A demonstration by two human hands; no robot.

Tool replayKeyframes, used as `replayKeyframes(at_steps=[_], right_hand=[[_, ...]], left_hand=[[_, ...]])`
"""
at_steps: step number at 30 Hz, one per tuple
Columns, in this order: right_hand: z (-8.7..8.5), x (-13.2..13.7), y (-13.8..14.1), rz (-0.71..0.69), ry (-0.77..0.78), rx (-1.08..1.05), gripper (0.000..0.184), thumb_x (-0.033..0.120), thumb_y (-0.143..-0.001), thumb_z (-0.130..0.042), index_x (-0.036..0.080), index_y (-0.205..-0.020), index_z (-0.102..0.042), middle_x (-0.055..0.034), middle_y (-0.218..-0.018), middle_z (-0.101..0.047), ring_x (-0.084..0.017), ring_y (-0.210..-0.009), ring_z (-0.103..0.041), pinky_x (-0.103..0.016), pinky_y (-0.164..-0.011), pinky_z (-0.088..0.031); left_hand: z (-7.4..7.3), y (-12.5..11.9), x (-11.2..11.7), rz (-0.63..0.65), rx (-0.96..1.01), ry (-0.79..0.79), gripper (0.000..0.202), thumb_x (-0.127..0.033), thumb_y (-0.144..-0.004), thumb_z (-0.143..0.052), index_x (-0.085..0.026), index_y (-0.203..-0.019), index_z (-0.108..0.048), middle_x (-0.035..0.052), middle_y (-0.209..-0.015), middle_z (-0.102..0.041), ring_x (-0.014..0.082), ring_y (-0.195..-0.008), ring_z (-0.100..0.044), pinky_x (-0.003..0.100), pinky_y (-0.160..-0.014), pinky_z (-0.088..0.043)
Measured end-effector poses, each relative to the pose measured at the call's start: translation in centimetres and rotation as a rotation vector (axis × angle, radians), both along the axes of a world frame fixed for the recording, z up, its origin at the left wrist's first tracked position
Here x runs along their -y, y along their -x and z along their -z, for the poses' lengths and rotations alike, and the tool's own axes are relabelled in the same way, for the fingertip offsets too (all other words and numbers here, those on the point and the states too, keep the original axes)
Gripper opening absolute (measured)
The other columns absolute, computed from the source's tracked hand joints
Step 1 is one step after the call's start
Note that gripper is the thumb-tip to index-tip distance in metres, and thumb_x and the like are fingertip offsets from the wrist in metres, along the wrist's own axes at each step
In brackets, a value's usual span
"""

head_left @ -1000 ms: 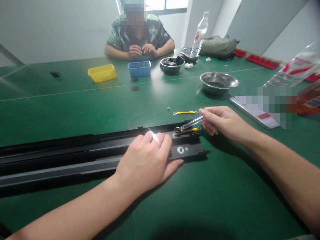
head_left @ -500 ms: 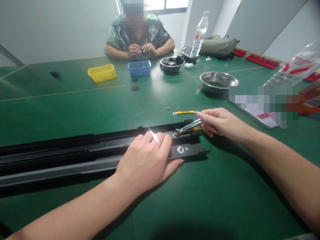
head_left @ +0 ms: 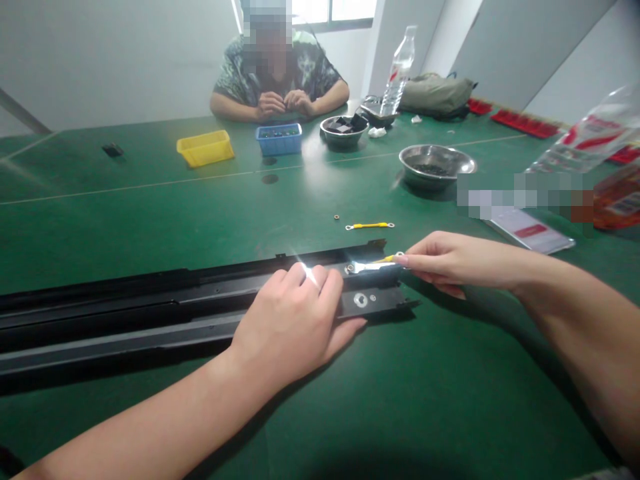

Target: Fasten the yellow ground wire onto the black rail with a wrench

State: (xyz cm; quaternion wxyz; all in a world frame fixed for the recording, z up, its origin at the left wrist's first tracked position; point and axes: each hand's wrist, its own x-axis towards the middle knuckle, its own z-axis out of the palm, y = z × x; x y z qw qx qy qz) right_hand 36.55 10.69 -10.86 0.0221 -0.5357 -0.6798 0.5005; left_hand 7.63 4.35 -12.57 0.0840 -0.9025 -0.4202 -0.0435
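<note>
A long black metal rail [head_left: 150, 300] lies across the green table [head_left: 150, 213] in front of me. My left hand [head_left: 295, 323] rests on top of it with the fingers curled, pressing it down. My right hand [head_left: 445, 261] pinches the handle of a small silver wrench [head_left: 375, 267], whose head sits on a fastener near the rail's right end. A short yellow wire with ring terminals [head_left: 393, 257] lies under the wrench on the rail. A second yellow wire [head_left: 369, 226] and a small washer [head_left: 337, 217] lie on the table just beyond.
Another person sits at the far side, hands together behind a blue bin [head_left: 279, 138]. A yellow bin [head_left: 205, 147], two steel bowls [head_left: 436, 163] [head_left: 344, 129], a water bottle [head_left: 399, 69], a bag [head_left: 436, 93] and red packets [head_left: 617, 193] stand around the far and right edges.
My right hand has swung the wrench handle down and toward me, from pointing up-right to lying nearly level along the rail. My left hand has stayed on the rail.
</note>
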Motion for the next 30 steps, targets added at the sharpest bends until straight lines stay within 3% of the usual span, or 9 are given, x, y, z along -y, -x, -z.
replayKeyframes(at_steps=[13, 21, 26, 30], right_hand=[[-0.3, 0.1, -0.7, -0.034, -0.021, 0.084, 0.061, 0.07, -0.094, -0.053, 0.02, -0.059, -0.054, -0.0023, -0.05, -0.054, -0.015, -0.046, -0.046, -0.031, -0.048, -0.034], [-1.0, 0.3, -0.4, 0.014, -0.028, 0.095, 0.062, 0.073, -0.093, -0.051, 0.02, -0.061, -0.053, -0.0018, -0.049, -0.053, -0.013, -0.044, -0.045, -0.03, -0.045, -0.031], [-0.8, -0.2, 0.0, 0.264, -0.263, 0.019, 0.056, 0.072, -0.087, -0.064, 0.021, -0.066, -0.055, 0.0005, -0.05, -0.053, -0.014, -0.046, -0.05, -0.029, -0.048, -0.034], [-0.1, -0.3, 0.5, 0.316, -0.408, -0.155, 0.054, 0.068, -0.095, -0.057, 0.022, -0.066, -0.05, 0.0014, -0.051, -0.051, -0.013, -0.047, -0.049, -0.03, -0.051, -0.037]], left_hand=[[-0.1, -0.1, 0.0, -0.007, 0.003, 0.009, 0.049, -0.063, -0.101, -0.036, -0.018, -0.111, -0.056, 0.0099, -0.097, -0.06, 0.0307, -0.09, -0.055, 0.046, -0.078, -0.047], [0.0, -0.1, 0.0, -0.009, 0.007, 0.01, 0.049, -0.062, -0.101, -0.036, -0.019, -0.111, -0.056, 0.0105, -0.098, -0.061, 0.0308, -0.091, -0.055, 0.046, -0.078, -0.046], [-0.1, -0.1, 0.1, -0.006, 0.007, 0.008, 0.049, -0.062, -0.101, -0.036, -0.018, -0.111, -0.056, 0.0105, -0.098, -0.061, 0.0308, -0.091, -0.055, 0.046, -0.079, -0.046], [-0.2, -0.1, 0.1, -0.005, 0.005, -0.002, 0.049, -0.062, -0.101, -0.036, -0.018, -0.111, -0.056, 0.0103, -0.096, -0.06, 0.0304, -0.09, -0.055, 0.046, -0.078, -0.046]])
